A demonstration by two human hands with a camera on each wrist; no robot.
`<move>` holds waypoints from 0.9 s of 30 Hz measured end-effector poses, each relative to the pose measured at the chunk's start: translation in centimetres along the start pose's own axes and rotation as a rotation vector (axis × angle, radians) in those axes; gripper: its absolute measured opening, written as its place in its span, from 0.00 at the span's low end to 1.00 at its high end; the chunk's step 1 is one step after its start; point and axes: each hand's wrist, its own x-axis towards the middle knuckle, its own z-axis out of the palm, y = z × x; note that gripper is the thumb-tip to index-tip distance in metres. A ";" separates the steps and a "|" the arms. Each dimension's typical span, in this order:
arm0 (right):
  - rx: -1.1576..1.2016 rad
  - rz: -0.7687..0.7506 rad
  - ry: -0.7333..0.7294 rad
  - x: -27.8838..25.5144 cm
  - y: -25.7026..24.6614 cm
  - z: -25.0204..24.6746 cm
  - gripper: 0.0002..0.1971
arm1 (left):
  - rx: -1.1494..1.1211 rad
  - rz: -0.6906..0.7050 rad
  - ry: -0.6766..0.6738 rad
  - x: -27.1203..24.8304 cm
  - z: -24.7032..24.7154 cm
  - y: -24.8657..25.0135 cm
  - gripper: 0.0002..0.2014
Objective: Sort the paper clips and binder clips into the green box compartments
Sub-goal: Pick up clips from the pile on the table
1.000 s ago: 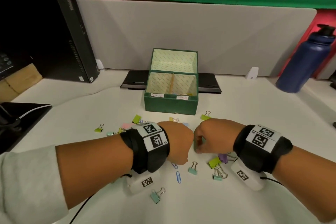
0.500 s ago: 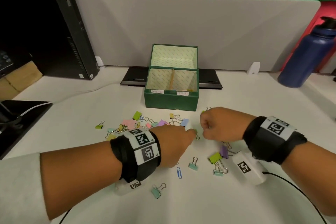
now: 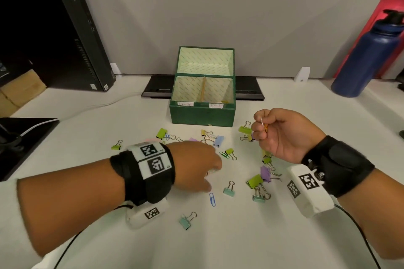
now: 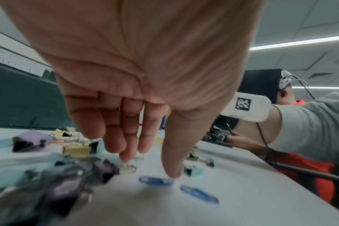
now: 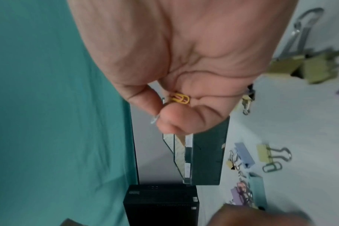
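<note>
The green box stands open at mid table, with two front compartments split by a divider. My right hand is raised just right of the box and pinches a yellow paper clip together with a pale one. My left hand hovers palm down over the scattered clips, holding nothing. Its fingers point down, and the thumb tip touches the table beside a blue paper clip. Coloured binder clips lie around, among them a green one, a purple one and a teal one.
A black computer tower stands at the back left and a blue bottle at the back right. A flat black device lies behind the box, before a grey partition. A dark pad sits at the left edge.
My two hands, close together before, have parted. The right hand has lifted and turned palm up with the paper clips in its pinch. The left hand stays low over the clips.
</note>
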 end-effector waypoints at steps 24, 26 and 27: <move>-2.085 0.075 -0.023 6.0 3.4 6.5 0.11 | -0.156 -0.016 0.015 -1.1 0.8 -0.2 0.14; -2.081 0.078 -0.026 5.5 3.3 6.4 0.11 | -0.144 0.000 0.083 -1.4 0.1 -0.8 0.11; -2.068 0.058 -0.010 5.1 2.9 6.5 0.11 | -0.128 0.016 0.110 -1.5 -0.1 -0.9 0.11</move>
